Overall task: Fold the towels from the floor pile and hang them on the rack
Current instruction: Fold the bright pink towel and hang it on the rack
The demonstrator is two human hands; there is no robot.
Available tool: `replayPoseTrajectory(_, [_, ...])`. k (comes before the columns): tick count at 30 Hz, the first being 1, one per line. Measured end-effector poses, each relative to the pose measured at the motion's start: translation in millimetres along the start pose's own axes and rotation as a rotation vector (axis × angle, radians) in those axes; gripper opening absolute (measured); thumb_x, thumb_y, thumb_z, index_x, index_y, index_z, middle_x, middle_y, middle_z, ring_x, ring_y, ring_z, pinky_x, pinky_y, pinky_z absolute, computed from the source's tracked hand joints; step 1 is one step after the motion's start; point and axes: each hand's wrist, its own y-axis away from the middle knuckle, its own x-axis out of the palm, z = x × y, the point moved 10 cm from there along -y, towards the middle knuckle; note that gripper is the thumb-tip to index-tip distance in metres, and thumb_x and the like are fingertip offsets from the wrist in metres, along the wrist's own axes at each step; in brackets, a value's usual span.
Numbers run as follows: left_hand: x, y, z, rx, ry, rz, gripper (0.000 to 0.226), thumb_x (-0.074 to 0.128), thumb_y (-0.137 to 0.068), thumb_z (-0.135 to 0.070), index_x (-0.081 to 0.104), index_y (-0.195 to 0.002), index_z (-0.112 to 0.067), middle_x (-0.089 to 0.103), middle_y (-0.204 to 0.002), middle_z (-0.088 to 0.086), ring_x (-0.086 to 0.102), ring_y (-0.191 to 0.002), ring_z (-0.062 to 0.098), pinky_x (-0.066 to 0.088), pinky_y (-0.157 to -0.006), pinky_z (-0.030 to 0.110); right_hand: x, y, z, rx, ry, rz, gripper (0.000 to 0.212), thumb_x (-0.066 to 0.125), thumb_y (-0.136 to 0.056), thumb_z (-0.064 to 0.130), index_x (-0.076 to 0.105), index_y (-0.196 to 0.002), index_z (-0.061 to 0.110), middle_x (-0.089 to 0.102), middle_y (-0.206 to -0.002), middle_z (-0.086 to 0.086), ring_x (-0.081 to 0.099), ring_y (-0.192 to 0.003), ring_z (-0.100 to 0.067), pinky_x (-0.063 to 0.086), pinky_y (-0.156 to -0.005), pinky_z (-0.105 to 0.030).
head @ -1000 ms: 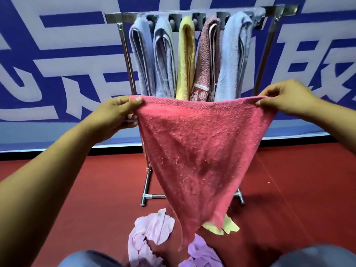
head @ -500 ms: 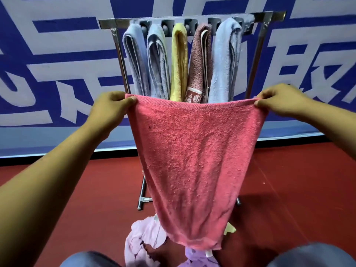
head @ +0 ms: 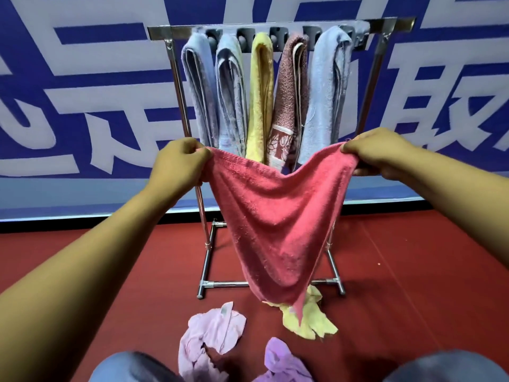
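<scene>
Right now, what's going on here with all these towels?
A person holds a pink towel up by its top corners, left hand and right hand each pinching one, its top edge sagging between them. Behind it, five folded towels hang on the metal rack. Lilac towels and a yellow one lie on the red floor.

In the middle of the frame hangs a coral-pink towel (head: 278, 216), plain and flecked with pale lint, and above it on the silver rack (head: 278, 23) hang, from left to right, a grey-blue towel (head: 197, 86), a light blue towel (head: 231, 89), a yellow towel (head: 260, 95), a brownish-pink towel (head: 290, 86) with a cream band and a leaf pattern near its lower end, and a pale blue towel (head: 325, 89). Along the bottom, on the dark red floor (head: 413, 271), lie a pale lilac cloth (head: 212, 334), a deeper purple cloth (head: 283, 359) and a pale yellow cloth (head: 311, 318). The wall banner (head: 82, 92) across the top is royal blue with large grey-white characters.
</scene>
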Motion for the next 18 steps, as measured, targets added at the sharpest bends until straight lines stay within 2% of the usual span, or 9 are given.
replayPoseTrajectory(3, [5.0,1.2,2.6,-0.046,0.087,0.022,0.021,0.051,-0.092,-0.012,0.057,-0.071,-0.012,0.059,-0.055,0.001,0.058,-0.053,0.015,0.052,-0.057,0.028,5.5,1.4,-3.7,0.083,-0.127,-0.020,0.025,0.049,-0.093,0.005,0.047,-0.070,0.014,0.048,-0.057,-0.005,0.046,-0.030,-0.006,0.044,-0.033,-0.015])
replayPoseTrajectory(6, [8.0,3.1,11.4,-0.162,0.281,0.036,0.022,0.048,-0.094,-0.010,0.053,-0.073,-0.013,0.056,-0.046,-0.006,0.055,-0.042,0.005,0.051,-0.050,0.020,9.0,1.8,-16.9,0.205,-0.285,-0.019,0.030,0.034,-0.096,0.004,0.044,-0.070,0.013,0.046,-0.040,-0.001,0.041,-0.025,-0.005,0.034,-0.028,-0.011])
replayPoseTrajectory(8, [-1.2,2.3,19.0,-0.215,0.324,-0.004,0.024,0.047,-0.095,-0.008,0.050,-0.072,-0.014,0.052,-0.049,-0.003,0.050,-0.037,0.002,0.049,-0.047,0.017,-0.3,0.8,-24.9,0.230,-0.307,-0.073,0.030,0.031,-0.095,0.001,0.044,-0.071,0.013,0.044,-0.036,-0.001,0.038,-0.022,-0.004,0.030,-0.027,-0.011])
replayPoseTrajectory(10, [-8.2,1.9,25.9,-0.237,0.306,-0.010,0.026,0.048,-0.095,-0.009,0.048,-0.070,-0.015,0.050,-0.053,-0.002,0.048,-0.039,0.004,0.048,-0.048,0.018,-6.5,2.2,-30.2,0.237,-0.277,-0.098,0.028,0.036,-0.094,0.001,0.045,-0.070,0.014,0.046,-0.041,-0.002,0.040,-0.026,-0.006,0.031,-0.029,-0.010])
replayPoseTrajectory(13, [-8.3,6.0,29.8,-0.247,0.270,0.006,0.025,0.049,-0.095,-0.010,0.050,-0.071,-0.015,0.050,-0.063,0.003,0.049,-0.050,0.010,0.050,-0.052,0.021,-3.5,5.5,-30.5,0.224,-0.208,-0.077,0.026,0.046,-0.093,0.005,0.045,-0.069,0.014,0.044,-0.058,-0.004,0.039,-0.044,-0.011,0.033,-0.031,-0.009])
replayPoseTrajectory(15, [-4.2,10.7,28.0,-0.256,0.278,0.013,0.023,0.050,-0.095,-0.011,0.052,-0.072,-0.013,0.053,-0.062,0.003,0.052,-0.048,0.009,0.051,-0.052,0.021,1.7,8.7,-27.4,0.206,-0.170,-0.063,0.026,0.050,-0.091,0.006,0.046,-0.066,0.012,0.045,-0.048,-0.003,0.040,-0.038,-0.011,0.033,-0.031,-0.009])
replayPoseTrajectory(18, [12.0,19.7,24.9,-0.311,0.329,0.067,0.021,0.051,-0.093,-0.010,0.054,-0.073,-0.012,0.056,-0.050,0.001,0.053,-0.038,0.005,0.049,-0.048,0.017,11.6,12.8,-24.0,0.191,-0.137,-0.028,0.026,0.054,-0.088,0.007,0.049,-0.063,0.010,0.044,-0.029,0.002,0.040,-0.023,-0.005,0.037,-0.032,-0.010])
